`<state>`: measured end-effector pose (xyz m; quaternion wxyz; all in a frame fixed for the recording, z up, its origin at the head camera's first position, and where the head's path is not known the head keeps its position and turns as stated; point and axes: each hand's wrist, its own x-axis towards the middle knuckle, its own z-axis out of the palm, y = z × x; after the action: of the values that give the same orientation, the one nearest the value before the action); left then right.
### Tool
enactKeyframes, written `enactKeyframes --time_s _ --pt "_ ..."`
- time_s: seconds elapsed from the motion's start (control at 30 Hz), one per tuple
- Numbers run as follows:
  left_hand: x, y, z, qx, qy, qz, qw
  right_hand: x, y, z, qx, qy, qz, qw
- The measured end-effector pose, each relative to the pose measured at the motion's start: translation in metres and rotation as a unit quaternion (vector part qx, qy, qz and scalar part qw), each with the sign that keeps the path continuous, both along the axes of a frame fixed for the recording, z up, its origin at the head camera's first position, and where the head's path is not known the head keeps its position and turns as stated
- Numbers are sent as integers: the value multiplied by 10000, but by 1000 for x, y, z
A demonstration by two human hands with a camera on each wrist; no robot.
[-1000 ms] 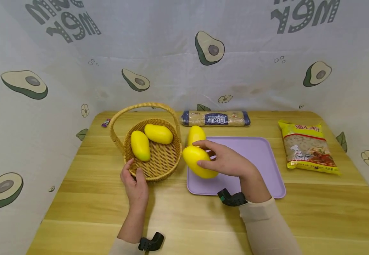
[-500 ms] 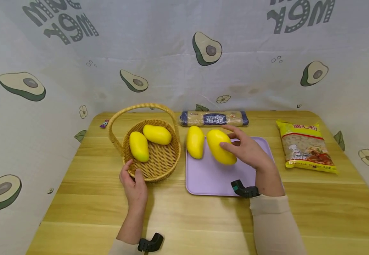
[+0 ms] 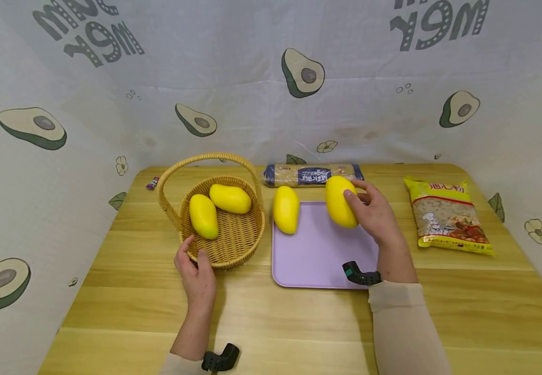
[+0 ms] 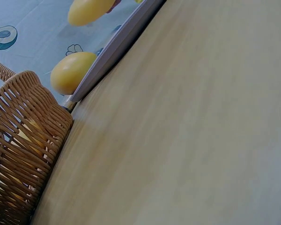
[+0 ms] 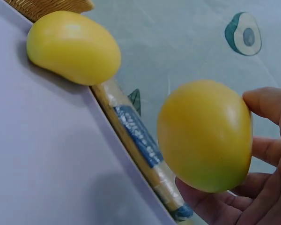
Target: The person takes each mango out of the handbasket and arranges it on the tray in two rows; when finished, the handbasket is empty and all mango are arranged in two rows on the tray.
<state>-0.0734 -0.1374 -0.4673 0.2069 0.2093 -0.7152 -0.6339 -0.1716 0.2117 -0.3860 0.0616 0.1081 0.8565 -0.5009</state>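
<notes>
My right hand (image 3: 375, 211) grips a yellow mango (image 3: 341, 201) above the lilac tray (image 3: 317, 263), thumb on the near side. In the right wrist view the held mango (image 5: 205, 136) is greenish at its lower end. Another mango (image 3: 286, 210) lies at the tray's left edge. My left hand (image 3: 198, 278) touches the near-left rim of the wicker basket (image 3: 235, 247) with thumb and forefinger spread; its other fingers are hidden. Inside the basket lie two mangoes, one upright at the left (image 3: 203, 216) and one across the back (image 3: 230, 198).
A blue-and-tan packet of noodles (image 3: 312, 175) lies behind the tray. To the right is a yellow bag (image 3: 449, 216) of food. A small purple wrapped candy (image 3: 152, 183) sits at the back left. The basket's tall handle (image 3: 210, 156) arches over it. A patterned cloth hangs behind the table.
My right hand has carried its mango to the right and away from me, from beside the other mango to over the tray's far part. My left hand has stayed at the basket rim.
</notes>
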Motion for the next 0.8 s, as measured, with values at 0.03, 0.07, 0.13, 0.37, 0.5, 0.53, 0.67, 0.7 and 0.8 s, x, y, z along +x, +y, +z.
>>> enactKeyframes --time_s 0.03,0.07,0.13,0.37,0.5,0.53,0.67,0.7,0.8 --pt "0 0 0 -11 3 1 10000 -1 0 -2 -12 -22 -50 10000" --pt "0 0 0 -21 5 3 10000 -2 1 -3 -13 -49 -98 9999" --pt "0 0 0 -35 14 3 10000 -4 1 -6 -14 -83 -169 9998" --pt "-1 -1 -2 -2 41 -4 10000 -9 4 -14 3 -258 -422 9988" --pt "-1 -1 -2 4 70 7 10000 -11 4 -17 52 -413 -605 9973" --pt "-1 -1 -2 2 70 9 10000 -12 3 -17 68 -439 -648 9969" --pt "-1 0 0 28 70 7 10000 -14 3 -22 78 -476 -772 9958" --pt "-1 0 0 34 63 5 10000 -14 3 -22 78 -484 -788 9957" --pt "-1 0 0 56 47 4 10000 -15 3 -25 69 -470 -823 9955"
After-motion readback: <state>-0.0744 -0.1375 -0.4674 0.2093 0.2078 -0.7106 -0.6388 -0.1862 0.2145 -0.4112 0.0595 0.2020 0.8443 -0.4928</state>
